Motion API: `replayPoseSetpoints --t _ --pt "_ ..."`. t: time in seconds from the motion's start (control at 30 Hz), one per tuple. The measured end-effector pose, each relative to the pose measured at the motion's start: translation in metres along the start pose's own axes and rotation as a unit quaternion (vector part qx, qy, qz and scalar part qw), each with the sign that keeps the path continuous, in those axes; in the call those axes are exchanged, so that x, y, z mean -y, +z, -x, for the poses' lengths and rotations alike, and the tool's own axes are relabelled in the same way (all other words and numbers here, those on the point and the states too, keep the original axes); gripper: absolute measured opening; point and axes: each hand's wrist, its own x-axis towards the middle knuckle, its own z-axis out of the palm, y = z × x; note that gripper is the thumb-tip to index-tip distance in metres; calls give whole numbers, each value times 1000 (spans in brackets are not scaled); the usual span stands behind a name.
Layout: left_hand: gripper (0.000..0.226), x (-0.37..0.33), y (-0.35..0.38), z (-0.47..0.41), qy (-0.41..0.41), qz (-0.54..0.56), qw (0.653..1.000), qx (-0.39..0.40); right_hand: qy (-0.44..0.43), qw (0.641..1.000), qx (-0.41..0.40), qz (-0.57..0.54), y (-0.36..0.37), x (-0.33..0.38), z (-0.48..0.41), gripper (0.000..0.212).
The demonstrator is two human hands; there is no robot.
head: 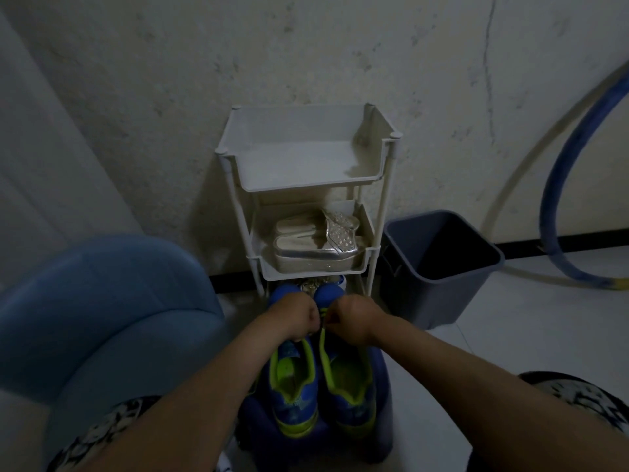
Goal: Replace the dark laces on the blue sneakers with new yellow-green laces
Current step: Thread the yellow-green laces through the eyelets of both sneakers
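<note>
Blue sneakers [293, 379] sit side by side just in front of the white rack [306, 189], w/ our left hand [296, 318] & right hand [354, 317] both curled, pinching the yellow-green lace [322, 314] at one shoe's rack-end eyelets, so we reckon lacing's barely begun & the other shoe looks unlaced.

White three-tier plastic rack [306, 185] against a stained, cracked wall [170, 80], pair of silver sandals [316, 243] on its middle tier — dark grey bin [425, 301] just right of the rack on pale floor [527, 335], blue hoop [548, 212] leaning at far right, blue padded seat [102, 301] at left.
</note>
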Motion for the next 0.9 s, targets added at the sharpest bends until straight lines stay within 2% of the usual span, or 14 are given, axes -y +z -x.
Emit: replayPoseSetpoints --t 0.2,0.33,0.43,0.5,0.63,0.7,0.77,0.9 --pt "17 3 -17 5 -4 13 1000 2 6 999 18 -32 -11 -6 -4 26" --pt "16 12 -36 9 29 -13 998 -62 11 995 -5 -103 -16 -8 -11 23" --pt "15 15 -48 14 45 31 993 -106 -10 979 -4 -205 -21 -1 -11 13" --pt "16 16 -52 18 52 76 987 -132 -24 972 -4 -235 -23 4 -13 6" --pt "15 16 -53 17 58 131 979 -143 -18 961 -12 -277 -28 6 -14 11" --pt "8 16 -52 15 35 187 974 -120 -14 942 -30 -333 -34 8 -14 13" --pt "14 16 -51 15 27 207 975 -78 -23 906 -74 -417 -41 10 -15 15" --pt "17 11 -44 15 88 101 991 4 -53 843 -143 -516 -56 10 -18 17"
